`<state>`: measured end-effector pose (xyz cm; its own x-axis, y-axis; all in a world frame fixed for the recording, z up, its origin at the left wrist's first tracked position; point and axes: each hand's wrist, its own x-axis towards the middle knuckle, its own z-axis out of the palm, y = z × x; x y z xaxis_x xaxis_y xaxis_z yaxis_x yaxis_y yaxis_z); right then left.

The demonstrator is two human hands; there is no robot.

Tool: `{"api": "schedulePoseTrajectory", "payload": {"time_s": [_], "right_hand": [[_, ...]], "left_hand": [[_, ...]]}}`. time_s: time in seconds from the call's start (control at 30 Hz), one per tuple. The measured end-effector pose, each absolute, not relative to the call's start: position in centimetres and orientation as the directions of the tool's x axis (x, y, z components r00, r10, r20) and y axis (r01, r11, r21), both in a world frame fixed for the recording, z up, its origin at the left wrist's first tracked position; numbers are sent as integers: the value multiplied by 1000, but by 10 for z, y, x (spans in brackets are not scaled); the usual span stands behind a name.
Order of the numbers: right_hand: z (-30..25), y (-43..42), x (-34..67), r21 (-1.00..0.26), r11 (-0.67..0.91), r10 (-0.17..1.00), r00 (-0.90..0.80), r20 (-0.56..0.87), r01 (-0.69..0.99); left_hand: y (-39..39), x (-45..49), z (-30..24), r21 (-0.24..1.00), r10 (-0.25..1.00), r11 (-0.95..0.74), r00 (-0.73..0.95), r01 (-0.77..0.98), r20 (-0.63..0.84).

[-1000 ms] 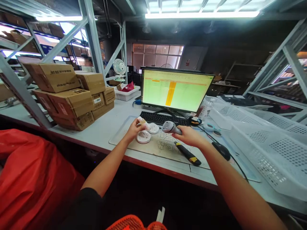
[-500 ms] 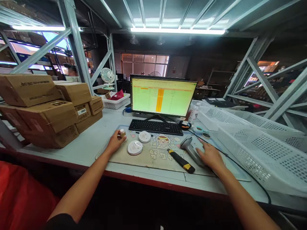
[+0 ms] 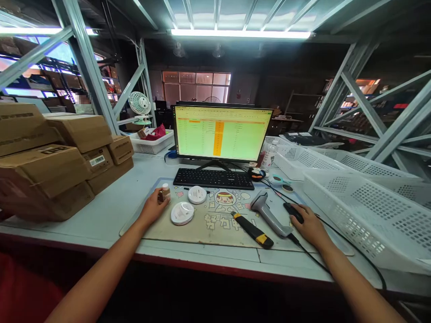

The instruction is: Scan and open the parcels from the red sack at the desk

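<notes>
My left hand (image 3: 154,206) is closed round a small bottle with a white cap (image 3: 165,190), standing at the left of the printed desk mat (image 3: 202,235). Just right of it lie two round white discs or lids, a nearer one (image 3: 182,213) and a farther one (image 3: 197,194). My right hand (image 3: 309,224) rests over a black computer mouse (image 3: 294,212), fingers curved on it. Between the hands are a grey barcode scanner (image 3: 269,215) and a black and yellow utility knife (image 3: 252,229).
A black keyboard (image 3: 213,179) lies before a lit monitor (image 3: 222,134) showing a spreadsheet. Cardboard boxes (image 3: 43,170) are stacked at the left. White perforated baskets (image 3: 363,215) line the right side. A white basket (image 3: 153,144), a fan (image 3: 139,103) and a clear bottle (image 3: 269,157) stand farther back.
My right hand has moved from beside the scanner rightward onto the mouse. My left hand still holds the small bottle. The view has shifted slightly to the right.
</notes>
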<state>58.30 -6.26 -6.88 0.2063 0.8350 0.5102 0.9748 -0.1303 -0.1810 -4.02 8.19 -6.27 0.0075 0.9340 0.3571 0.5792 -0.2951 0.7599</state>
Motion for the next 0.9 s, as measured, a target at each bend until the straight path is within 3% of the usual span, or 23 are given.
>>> {"api": "schedulePoseTrajectory", "payload": {"time_s": [0.2,0.27,0.33,0.43,0.53,0.67,0.77,0.9], "right_hand": [[-72,-62,585,-238,-120,830,229,508,964],[-71,-63,583,-249,-102,833,220,508,963],[-70,-64,581,-254,-96,834,217,507,962],[-71,-64,581,-250,-89,831,210,515,964],[-71,-64,581,-240,-94,833,209,512,966],[-70,-65,577,-213,-124,840,217,497,969],[-66,-68,572,-198,-160,848,238,474,967],[-55,-68,569,-201,-198,874,266,407,959]], "left_hand": [[80,-38,-49,740,938,-211,-81,638,336],[72,-31,-34,674,841,-261,-180,691,510],[58,-16,-14,536,666,-365,-188,761,722],[32,27,13,319,496,-600,28,733,868],[23,89,26,232,476,-779,309,582,823],[53,172,19,246,565,-799,543,549,622],[87,222,8,263,676,-717,552,646,489],[118,270,-7,279,723,-672,525,686,450]]}}
